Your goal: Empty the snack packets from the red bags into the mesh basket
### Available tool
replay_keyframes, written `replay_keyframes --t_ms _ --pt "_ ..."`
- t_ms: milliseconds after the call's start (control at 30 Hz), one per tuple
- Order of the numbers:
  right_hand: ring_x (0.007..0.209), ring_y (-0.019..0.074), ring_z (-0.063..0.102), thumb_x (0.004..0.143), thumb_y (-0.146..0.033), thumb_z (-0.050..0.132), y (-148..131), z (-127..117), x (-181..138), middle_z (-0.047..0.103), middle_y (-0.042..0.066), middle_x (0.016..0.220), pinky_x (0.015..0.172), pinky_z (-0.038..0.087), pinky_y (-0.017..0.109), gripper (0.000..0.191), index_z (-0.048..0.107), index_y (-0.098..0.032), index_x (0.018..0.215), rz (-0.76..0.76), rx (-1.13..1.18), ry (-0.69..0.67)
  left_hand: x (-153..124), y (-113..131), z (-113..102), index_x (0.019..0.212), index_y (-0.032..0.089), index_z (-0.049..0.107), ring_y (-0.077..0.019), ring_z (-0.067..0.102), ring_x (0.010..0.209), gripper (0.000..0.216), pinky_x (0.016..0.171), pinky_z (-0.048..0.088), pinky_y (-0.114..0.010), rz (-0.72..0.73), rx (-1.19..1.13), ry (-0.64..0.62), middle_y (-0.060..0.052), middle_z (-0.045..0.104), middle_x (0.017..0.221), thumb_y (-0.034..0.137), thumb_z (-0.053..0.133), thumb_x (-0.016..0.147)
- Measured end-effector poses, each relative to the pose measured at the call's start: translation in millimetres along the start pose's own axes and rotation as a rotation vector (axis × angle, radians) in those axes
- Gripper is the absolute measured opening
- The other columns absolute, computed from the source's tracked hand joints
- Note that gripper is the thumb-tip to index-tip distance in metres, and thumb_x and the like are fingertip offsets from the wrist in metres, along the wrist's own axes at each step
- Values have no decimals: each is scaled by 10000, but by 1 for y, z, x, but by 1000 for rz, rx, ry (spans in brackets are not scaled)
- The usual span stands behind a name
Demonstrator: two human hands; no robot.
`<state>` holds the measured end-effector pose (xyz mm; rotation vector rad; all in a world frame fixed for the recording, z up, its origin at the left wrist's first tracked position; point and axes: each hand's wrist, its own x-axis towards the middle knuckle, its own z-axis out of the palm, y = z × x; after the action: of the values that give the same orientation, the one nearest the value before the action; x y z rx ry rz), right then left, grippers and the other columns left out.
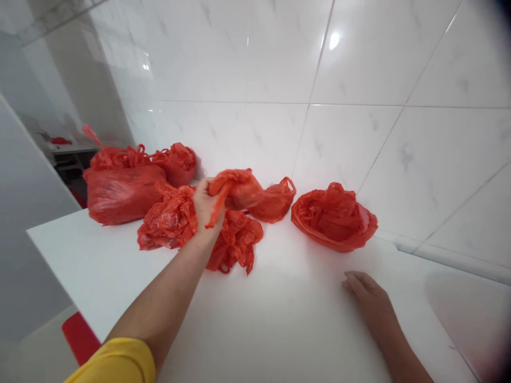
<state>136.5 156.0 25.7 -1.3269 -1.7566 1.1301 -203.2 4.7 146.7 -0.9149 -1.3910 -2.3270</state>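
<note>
My left hand is closed on the gathered part of a red plastic bag, lifted over the table with a loose end hanging past the wrist. Beneath and beside it lie crumpled red plastic bags, and more bunched red plastic shows under my forearm. My right hand is low over the white table, thumb and fingers drawn together with nothing visible in them. The nearest thing to it is a round red bag bundle, its top folded inward. What the bags contain is hidden.
A large full red bag stands at the left, with a smaller tied one behind it. Near the wall sits a red bag with a loop handle. Marble-patterned tiles rise behind the white table. Below the left edge is something red.
</note>
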Motion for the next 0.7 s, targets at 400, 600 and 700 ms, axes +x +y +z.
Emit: replay_keyframes --t_ms 400,600,700 --pt "858 236 630 663 -546 549 0 2 -2 696 34 794 772 434 323 401 620 -218 882 7 -52 -15 -17 -40 -73 1123 255 611 -327 436 1216 367 959 390 -491 180 1151 -815 -102 548 1256 176 526 774" --pt "869 239 635 667 -536 545 1 2 -1 701 33 811 790 431 332 393 617 -224 894 14 -72 -21 -24 -35 -70 1129 260 590 -316 442 1201 351 954 365 -511 165 1295 -882 -101 559 1229 188 443 819" --pt "857 243 640 656 -531 548 2 2 -1 703 37 808 777 437 335 395 624 -218 885 -2 -64 -19 -22 -33 -70 1142 251 578 -321 436 1206 355 944 361 -526 162 1307 -886 -107 546 1247 200 439 820"
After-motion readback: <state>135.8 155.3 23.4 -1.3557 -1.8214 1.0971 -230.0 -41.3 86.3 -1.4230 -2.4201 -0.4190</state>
